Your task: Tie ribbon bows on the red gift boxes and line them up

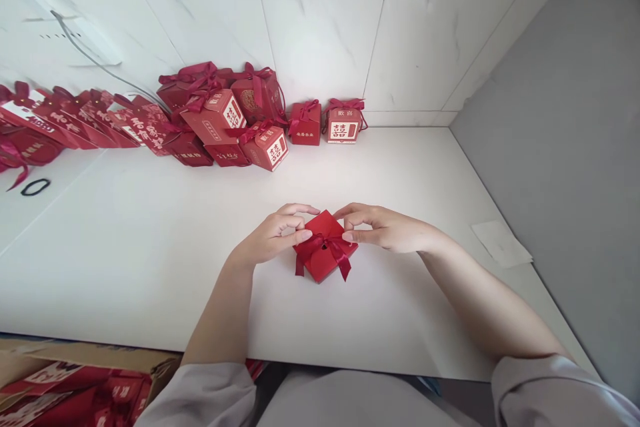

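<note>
A small red gift box (326,219) sits on the table in front of me, one corner turned toward me. A dark red ribbon (345,265) is tied in a bow across its top, with two tails hanging over the near sides. At the left of the bow, my left hand (275,235) is closed, thumb and fingers pinching the ribbon's loop. Opposite it, my right hand (385,228) pinches the ribbon on the right side. Both index fingers reach along the far edges of the box. The fingertips partly cover the ribbon's ends.
Several ribboned red boxes (267,147) are piled by the wall, and two single ones (345,125) stand right of them. Flat red boxes (80,120) lean at the left near a black ring (36,187). White paper (501,243) lies right. A carton (165,373) holds red packaging.
</note>
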`<action>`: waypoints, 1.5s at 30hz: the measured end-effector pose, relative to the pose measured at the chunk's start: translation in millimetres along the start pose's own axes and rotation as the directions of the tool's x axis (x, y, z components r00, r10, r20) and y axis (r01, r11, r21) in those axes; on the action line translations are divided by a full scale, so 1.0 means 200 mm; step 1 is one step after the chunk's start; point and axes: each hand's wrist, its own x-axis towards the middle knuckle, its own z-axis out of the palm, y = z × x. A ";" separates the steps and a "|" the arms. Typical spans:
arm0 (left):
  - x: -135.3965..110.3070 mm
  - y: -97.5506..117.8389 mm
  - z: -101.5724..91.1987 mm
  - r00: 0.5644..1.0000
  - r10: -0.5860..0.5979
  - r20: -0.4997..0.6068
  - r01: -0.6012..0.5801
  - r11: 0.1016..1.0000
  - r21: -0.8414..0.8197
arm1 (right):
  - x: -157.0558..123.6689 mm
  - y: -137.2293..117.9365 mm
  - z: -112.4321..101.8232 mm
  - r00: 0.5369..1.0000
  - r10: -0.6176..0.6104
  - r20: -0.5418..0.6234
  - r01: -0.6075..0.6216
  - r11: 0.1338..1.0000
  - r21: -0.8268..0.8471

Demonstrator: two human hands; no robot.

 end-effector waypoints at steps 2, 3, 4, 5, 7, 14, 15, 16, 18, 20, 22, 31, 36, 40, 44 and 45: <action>0.00 0.00 0.00 1.000 -0.001 0.008 0.001 1.000 -0.007 | 0.00 0.00 0.00 1.000 0.013 0.000 -0.013 1.000 0.007; 0.00 0.00 -0.01 1.000 -0.006 0.010 0.006 1.000 -0.009 | 0.00 0.00 -0.01 1.000 0.019 0.000 -0.019 1.000 0.012; 0.00 0.00 -0.01 1.000 -0.012 0.010 0.012 1.000 -0.012 | 0.01 0.00 -0.01 1.000 0.022 -0.002 -0.022 1.000 0.018; 0.00 0.00 -0.01 1.000 -0.017 0.006 0.017 1.000 -0.017 | 0.01 0.01 -0.01 1.000 0.019 -0.008 -0.019 1.000 0.023; 0.00 0.00 -0.01 1.000 -0.019 -0.007 0.019 0.999 -0.032 | 0.01 0.01 -0.01 0.999 0.000 -0.036 0.001 1.000 0.021; 0.02 -0.01 0.05 0.997 -0.049 -0.067 0.040 0.991 -0.130 | 0.00 0.00 -0.01 0.961 -0.063 -0.268 0.050 0.997 -0.054; 0.02 -0.01 0.06 0.996 -0.044 -0.072 0.035 0.991 -0.126 | 0.00 0.01 -0.01 0.949 -0.019 -0.314 0.002 0.999 -0.054; 0.02 -0.01 0.05 0.997 -0.037 -0.075 0.028 0.992 -0.121 | -0.01 0.01 -0.02 0.938 0.039 -0.345 -0.062 0.997 -0.054; 0.02 -0.01 0.04 0.996 -0.030 -0.081 0.022 0.994 -0.109 | -0.02 0.02 -0.03 0.939 0.167 -0.300 -0.193 0.979 -0.059; 0.02 -0.02 0.04 0.996 -0.032 -0.088 0.023 0.995 -0.098 | -0.04 0.02 -0.05 0.958 0.271 -0.089 -0.277 0.959 -0.061; 0.03 -0.04 0.06 0.992 -0.010 -0.123 -0.002 0.995 -0.099 | -0.04 0.02 -0.06 0.934 0.325 0.145 -0.319 0.945 -0.068; 0.13 -0.10 0.30 0.707 -0.048 -0.706 -0.175 0.955 -0.239 | 0.05 0.06 0.01 0.992 0.105 0.065 -0.118 0.956 0.270; 0.12 -0.09 0.28 0.710 -0.008 -0.704 -0.180 0.965 -0.193 | 0.06 0.09 0.01 0.999 0.036 -0.039 -0.022 0.946 0.323; 0.13 -0.09 0.29 0.681 -0.028 -0.732 -0.146 0.974 -0.173 | 0.05 0.08 -0.01 1.000 0.016 -0.023 -0.009 0.962 0.274; 0.14 -0.10 0.31 0.660 -0.082 -0.747 -0.135 0.965 -0.225 | 0.04 0.08 -0.03 0.999 0.034 -0.005 -0.032 0.976 0.214; 0.14 -0.10 0.32 0.661 -0.087 -0.745 -0.142 0.961 -0.238 | 0.04 0.08 -0.03 0.999 0.041 -0.002 -0.040 0.980 0.196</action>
